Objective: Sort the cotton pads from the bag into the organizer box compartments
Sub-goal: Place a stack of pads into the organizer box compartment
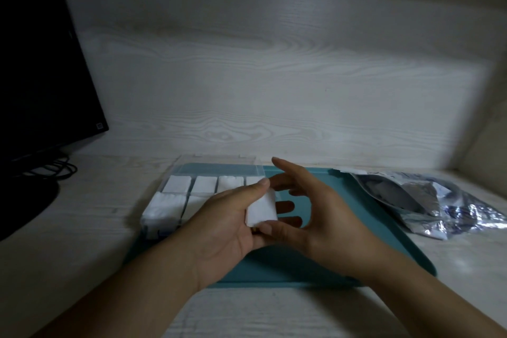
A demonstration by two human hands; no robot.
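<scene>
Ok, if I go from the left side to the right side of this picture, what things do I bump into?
Black monitor → clear organizer box with cotton pads → left hand holding a stack of cotton pads → right hand → silver bag.

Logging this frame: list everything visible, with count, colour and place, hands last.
organizer box: one, clear, left part of the mat, several compartments filled with white pads
stack of cotton pads: one, white, held above the mat
mat: one, teal, on the desk
bag: one, silvery foil, right of the mat
monitor: one, black, far left
cables: black, below the monitor
desk: one, pale wood grain
left hand: pinches the stack
right hand: thumb touches the stack, fingers spread
</scene>
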